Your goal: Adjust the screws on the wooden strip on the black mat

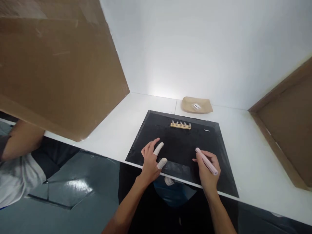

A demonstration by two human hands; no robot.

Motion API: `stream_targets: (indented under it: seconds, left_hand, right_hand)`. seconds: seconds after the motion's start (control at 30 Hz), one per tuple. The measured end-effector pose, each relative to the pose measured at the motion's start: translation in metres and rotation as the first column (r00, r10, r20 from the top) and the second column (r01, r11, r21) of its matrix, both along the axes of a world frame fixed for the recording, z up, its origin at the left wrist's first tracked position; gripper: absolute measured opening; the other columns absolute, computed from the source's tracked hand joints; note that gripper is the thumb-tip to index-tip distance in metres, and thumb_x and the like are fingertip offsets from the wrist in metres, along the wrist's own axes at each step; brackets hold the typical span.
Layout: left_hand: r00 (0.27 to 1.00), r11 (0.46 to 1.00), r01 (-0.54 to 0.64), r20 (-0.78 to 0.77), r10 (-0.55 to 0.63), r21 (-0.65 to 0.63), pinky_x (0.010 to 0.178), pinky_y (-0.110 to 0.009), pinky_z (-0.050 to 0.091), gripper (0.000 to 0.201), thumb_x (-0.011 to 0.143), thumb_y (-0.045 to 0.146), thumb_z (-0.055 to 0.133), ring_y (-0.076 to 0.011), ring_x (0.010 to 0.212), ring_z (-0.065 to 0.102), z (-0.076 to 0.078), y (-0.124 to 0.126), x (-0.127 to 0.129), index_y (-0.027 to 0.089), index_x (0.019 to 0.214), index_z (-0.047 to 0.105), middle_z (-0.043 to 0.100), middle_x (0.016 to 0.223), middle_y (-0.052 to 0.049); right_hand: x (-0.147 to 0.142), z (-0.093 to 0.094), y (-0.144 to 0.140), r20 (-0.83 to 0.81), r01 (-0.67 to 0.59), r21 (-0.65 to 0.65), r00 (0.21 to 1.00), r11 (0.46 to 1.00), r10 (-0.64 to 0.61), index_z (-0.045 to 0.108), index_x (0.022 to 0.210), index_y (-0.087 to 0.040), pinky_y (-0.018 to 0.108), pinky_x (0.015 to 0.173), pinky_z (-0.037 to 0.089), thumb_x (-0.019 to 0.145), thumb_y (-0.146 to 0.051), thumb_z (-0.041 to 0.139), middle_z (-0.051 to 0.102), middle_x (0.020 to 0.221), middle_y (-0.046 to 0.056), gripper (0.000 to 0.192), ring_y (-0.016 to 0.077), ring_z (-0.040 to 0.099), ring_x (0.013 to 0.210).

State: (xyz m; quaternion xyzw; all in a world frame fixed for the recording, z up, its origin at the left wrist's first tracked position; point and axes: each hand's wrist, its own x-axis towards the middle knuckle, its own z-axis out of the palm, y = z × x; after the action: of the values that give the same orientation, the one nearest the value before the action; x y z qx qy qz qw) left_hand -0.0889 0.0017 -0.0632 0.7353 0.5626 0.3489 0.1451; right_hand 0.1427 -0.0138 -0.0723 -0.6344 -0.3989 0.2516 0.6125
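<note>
My left hand (150,164) is open over the front left of the black mat (168,146), fingers spread. White finger covers sit on its thumb and index finger, and nothing is held in it. To the right, my right hand (209,170) is closed around a thick, pale pink pen-shaped tool (207,161). The tool slants across the hand, and I cannot make out its tip. Farther back on the mat lies a short yellowish strip (180,126) with several small metal pieces standing in a row along it. A thin, light-coloured bar (206,130) lies to its right.
Behind the mat, a brown paper packet (187,104) with a white label lies on the white table (107,126). Cardboard panels stand at the left (63,65) and right (290,120), with a white wall (195,48) behind. Another person's arm (21,139) shows at the far left.
</note>
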Motion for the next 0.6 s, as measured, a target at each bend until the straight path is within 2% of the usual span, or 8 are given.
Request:
stream_targets:
  seconds: [0.13,0.27,0.37,0.43,0.47,0.5,0.53,0.6]
  left_hand:
    - [0.971,0.986,0.042,0.24,-0.003,-0.161,0.12,-0.062,0.027,0.075,0.1,0.073,0.013,-0.0339,0.146,0.038,0.008,0.002,-0.01,0.032,0.136,0.064,0.05,0.157,-0.009]
    - [0.828,0.945,0.187,0.561,-0.005,-0.268,0.127,-0.052,0.03,0.104,0.09,0.079,-0.011,-0.0299,0.149,0.041,0.02,0.009,-0.022,0.029,0.133,0.07,0.049,0.158,-0.006]
    - [0.753,0.866,0.364,0.655,-0.057,-0.343,0.128,-0.051,0.03,0.11,0.083,0.088,-0.01,-0.0309,0.151,0.039,0.033,0.018,-0.024,0.032,0.132,0.071,0.049,0.159,-0.002]
    - [0.674,0.822,0.466,0.734,-0.09,-0.327,0.127,-0.054,0.03,0.114,0.08,0.09,-0.011,-0.0324,0.152,0.038,0.041,0.027,-0.021,0.032,0.133,0.071,0.051,0.157,-0.003]
    - [0.624,0.795,0.524,0.773,-0.114,-0.305,0.126,-0.055,0.03,0.117,0.078,0.09,-0.013,-0.0331,0.152,0.037,0.043,0.033,-0.019,0.031,0.134,0.071,0.052,0.156,-0.005]
    - [0.57,0.761,0.585,0.81,-0.14,-0.28,0.124,-0.055,0.031,0.121,0.075,0.091,-0.015,-0.034,0.15,0.039,0.044,0.04,-0.017,0.03,0.135,0.071,0.054,0.155,-0.007]
    - [0.515,0.718,0.647,0.841,-0.164,-0.257,0.121,-0.054,0.034,0.125,0.071,0.093,-0.017,-0.0352,0.147,0.042,0.044,0.047,-0.016,0.029,0.135,0.07,0.055,0.153,-0.009]
    - [0.422,0.629,0.748,0.883,-0.204,-0.212,0.113,-0.052,0.04,0.13,0.066,0.097,-0.013,-0.0369,0.134,0.053,0.041,0.063,-0.013,0.025,0.136,0.07,0.058,0.149,-0.015]
  right_hand:
    - [0.001,0.004,-0.003,0.007,-0.015,-0.057,1.0,0.998,0.016,0.069,0.106,-0.018,0.028,0.062,0.059,0.084,-0.044,0.08,0.067,0.107,0.006,0.036,0.0158,0.071,0.07]
    - [0.005,0.014,-0.005,0.045,-0.099,-0.092,0.994,0.991,0.103,0.073,0.104,-0.02,0.026,0.057,0.057,0.083,-0.044,0.08,0.068,0.096,0.005,0.032,0.0144,0.068,0.064]
    - [0.015,0.027,0.0,0.07,-0.196,-0.094,0.977,0.976,0.203,0.073,0.1,-0.021,0.024,0.048,0.053,0.085,-0.041,0.078,0.066,0.092,0.004,0.026,0.0119,0.062,0.057]
    - [0.029,0.034,0.012,0.092,-0.317,-0.087,0.942,0.945,0.324,0.073,0.099,-0.022,0.024,0.049,0.054,0.085,-0.038,0.078,0.066,0.095,0.004,0.023,0.0117,0.062,0.059]
    - [0.039,0.038,0.021,0.099,-0.409,-0.112,0.902,0.906,0.42,0.072,0.099,-0.021,0.023,0.05,0.054,0.084,-0.037,0.079,0.066,0.097,0.005,0.022,0.0121,0.063,0.061]
    - [0.049,0.041,0.032,0.09,-0.514,-0.152,0.843,0.844,0.53,0.072,0.099,-0.021,0.023,0.051,0.055,0.084,-0.035,0.08,0.066,0.097,0.005,0.022,0.0126,0.064,0.064]
    - [0.059,0.043,0.045,0.052,-0.628,-0.206,0.759,0.751,0.649,0.072,0.099,-0.02,0.022,0.051,0.054,0.083,-0.034,0.08,0.067,0.097,0.005,0.023,0.0131,0.064,0.067]
    - [0.075,0.049,0.072,-0.12,-0.81,-0.256,0.567,0.527,0.815,0.07,0.096,-0.018,0.021,0.047,0.05,0.082,-0.035,0.08,0.068,0.096,0.006,0.024,0.0125,0.062,0.064]
